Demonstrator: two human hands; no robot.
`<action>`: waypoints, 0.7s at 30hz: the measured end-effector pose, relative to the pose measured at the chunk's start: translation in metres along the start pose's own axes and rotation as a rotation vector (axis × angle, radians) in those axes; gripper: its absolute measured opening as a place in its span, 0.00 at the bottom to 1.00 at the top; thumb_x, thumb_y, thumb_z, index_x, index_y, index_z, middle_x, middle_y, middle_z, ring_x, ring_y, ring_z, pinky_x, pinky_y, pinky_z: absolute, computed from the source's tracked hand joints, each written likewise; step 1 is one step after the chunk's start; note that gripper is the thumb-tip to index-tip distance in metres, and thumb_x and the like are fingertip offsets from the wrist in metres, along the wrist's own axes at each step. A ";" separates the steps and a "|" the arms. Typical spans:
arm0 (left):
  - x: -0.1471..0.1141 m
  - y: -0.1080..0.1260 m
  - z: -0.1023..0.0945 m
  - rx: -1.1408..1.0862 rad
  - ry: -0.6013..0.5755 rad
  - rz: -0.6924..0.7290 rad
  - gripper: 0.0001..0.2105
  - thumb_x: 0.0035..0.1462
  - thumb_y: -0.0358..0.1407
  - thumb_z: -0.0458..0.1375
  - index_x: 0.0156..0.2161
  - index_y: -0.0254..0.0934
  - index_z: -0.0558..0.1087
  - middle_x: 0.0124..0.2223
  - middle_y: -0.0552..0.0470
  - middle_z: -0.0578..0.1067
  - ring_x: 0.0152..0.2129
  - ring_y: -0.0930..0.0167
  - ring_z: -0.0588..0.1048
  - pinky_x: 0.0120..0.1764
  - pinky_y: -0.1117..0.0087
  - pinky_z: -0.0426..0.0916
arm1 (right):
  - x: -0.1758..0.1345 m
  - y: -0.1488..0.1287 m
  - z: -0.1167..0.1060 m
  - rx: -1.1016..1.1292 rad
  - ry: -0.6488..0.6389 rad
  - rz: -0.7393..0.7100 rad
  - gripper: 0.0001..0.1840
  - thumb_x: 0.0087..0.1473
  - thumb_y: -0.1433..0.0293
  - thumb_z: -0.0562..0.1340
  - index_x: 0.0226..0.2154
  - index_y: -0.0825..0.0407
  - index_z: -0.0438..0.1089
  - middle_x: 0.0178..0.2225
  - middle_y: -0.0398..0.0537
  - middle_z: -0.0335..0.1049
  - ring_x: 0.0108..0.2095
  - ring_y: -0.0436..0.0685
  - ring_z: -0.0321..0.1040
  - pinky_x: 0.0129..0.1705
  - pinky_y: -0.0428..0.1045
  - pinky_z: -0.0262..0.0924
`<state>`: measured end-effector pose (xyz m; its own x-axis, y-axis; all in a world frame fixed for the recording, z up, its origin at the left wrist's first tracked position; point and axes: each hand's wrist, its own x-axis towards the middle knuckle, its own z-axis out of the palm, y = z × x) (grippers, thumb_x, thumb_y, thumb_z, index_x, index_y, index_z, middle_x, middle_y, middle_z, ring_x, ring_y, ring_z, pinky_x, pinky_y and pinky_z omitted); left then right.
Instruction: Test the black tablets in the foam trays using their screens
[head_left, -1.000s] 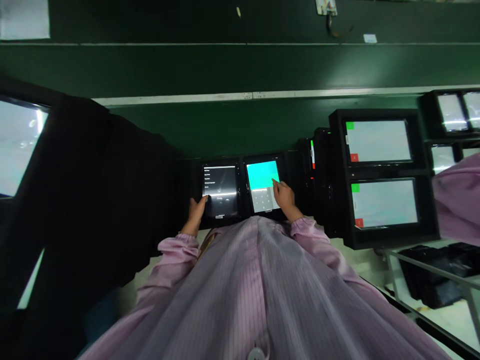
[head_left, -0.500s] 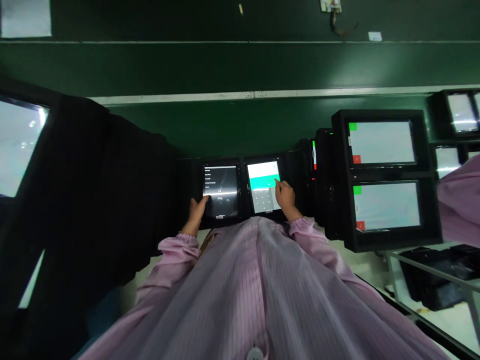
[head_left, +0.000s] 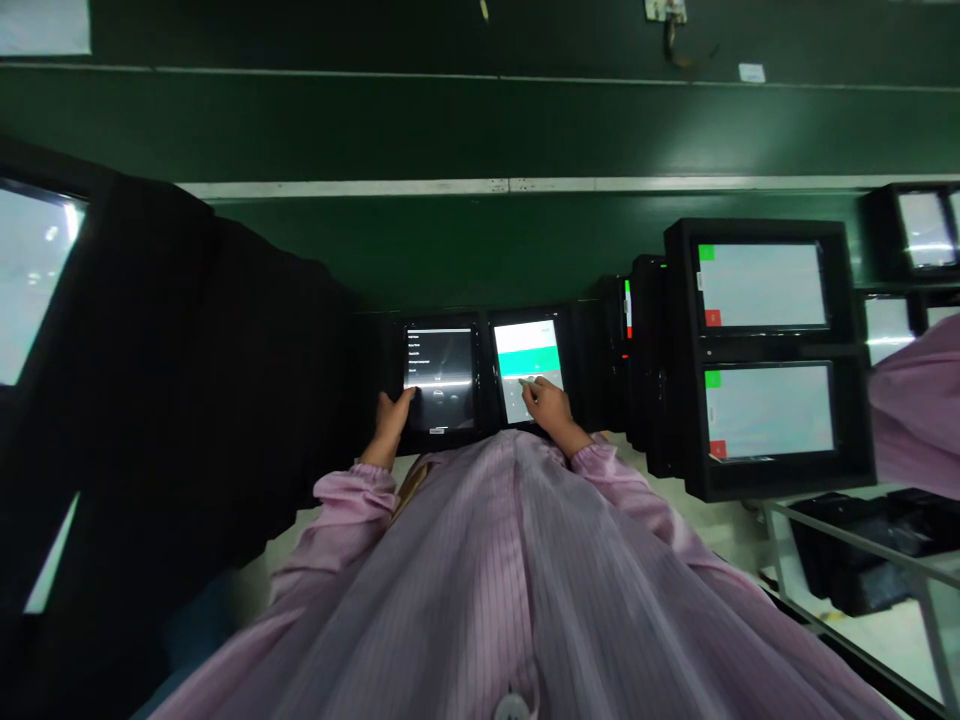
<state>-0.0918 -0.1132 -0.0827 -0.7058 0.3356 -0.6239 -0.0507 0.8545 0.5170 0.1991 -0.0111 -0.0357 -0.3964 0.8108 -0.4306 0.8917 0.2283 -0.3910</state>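
Observation:
Two touchscreens stand side by side in black housings in front of me. The left touchscreen (head_left: 442, 385) shows a dark page with a short white text list. My left hand (head_left: 390, 418) grips that housing's left edge, thumb on the front and the other fingers hidden. The right touchscreen (head_left: 526, 345) shows a white strip, a green band and a grey keypad. My right hand (head_left: 551, 405) is over this keypad, index finger stretched to the glass and the other fingers curled. It appears to hold nothing, and it covers part of the keys.
To the right, a black double frame (head_left: 776, 348) holds two pale screens with green and red corner squares. Dark housings (head_left: 150, 380) fill the left side. A person's pink sleeve (head_left: 915, 405) shows at the right edge, above a metal rack (head_left: 855, 535) with black items.
My right hand has moved left and slightly down, from the green band's right edge to the keypad. My left hand keeps its place on the left housing.

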 end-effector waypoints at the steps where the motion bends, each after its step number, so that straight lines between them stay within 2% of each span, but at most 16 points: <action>1: 0.000 0.000 0.000 0.001 -0.002 -0.001 0.30 0.54 0.45 0.65 0.60 0.36 0.70 0.63 0.35 0.75 0.66 0.52 0.69 0.65 0.56 0.66 | 0.000 -0.002 0.001 0.005 -0.008 -0.012 0.22 0.71 0.62 0.53 0.55 0.44 0.80 0.44 0.51 0.78 0.39 0.55 0.74 0.37 0.47 0.60; 6: -0.002 0.003 -0.001 0.007 -0.013 -0.011 0.29 0.55 0.45 0.64 0.59 0.35 0.70 0.63 0.33 0.75 0.64 0.50 0.71 0.65 0.55 0.67 | 0.001 -0.002 0.004 0.029 0.002 -0.004 0.21 0.70 0.62 0.56 0.57 0.42 0.79 0.43 0.49 0.78 0.41 0.55 0.74 0.39 0.46 0.62; 10: -0.003 0.005 -0.001 0.006 -0.012 -0.015 0.28 0.55 0.44 0.64 0.59 0.34 0.70 0.64 0.33 0.74 0.64 0.51 0.71 0.65 0.56 0.67 | 0.009 0.019 -0.006 0.030 0.106 0.119 0.26 0.72 0.65 0.48 0.60 0.50 0.76 0.44 0.54 0.76 0.43 0.57 0.73 0.41 0.47 0.61; 13: -0.004 0.007 -0.001 0.011 -0.004 -0.017 0.28 0.55 0.42 0.65 0.58 0.32 0.71 0.62 0.31 0.75 0.65 0.50 0.70 0.65 0.56 0.67 | 0.017 0.033 -0.014 0.031 0.169 0.195 0.28 0.73 0.66 0.45 0.61 0.53 0.74 0.44 0.56 0.75 0.41 0.57 0.72 0.39 0.48 0.59; 21: -0.007 0.009 -0.002 0.017 0.008 -0.016 0.25 0.56 0.43 0.64 0.57 0.35 0.71 0.61 0.34 0.77 0.65 0.49 0.70 0.64 0.53 0.68 | 0.024 0.030 -0.007 0.064 0.221 0.187 0.21 0.71 0.65 0.54 0.54 0.49 0.80 0.41 0.51 0.74 0.37 0.54 0.70 0.37 0.46 0.57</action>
<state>-0.0888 -0.1086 -0.0728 -0.7107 0.3184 -0.6273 -0.0503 0.8665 0.4967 0.2179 0.0186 -0.0523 -0.1632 0.9348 -0.3153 0.9263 0.0353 -0.3751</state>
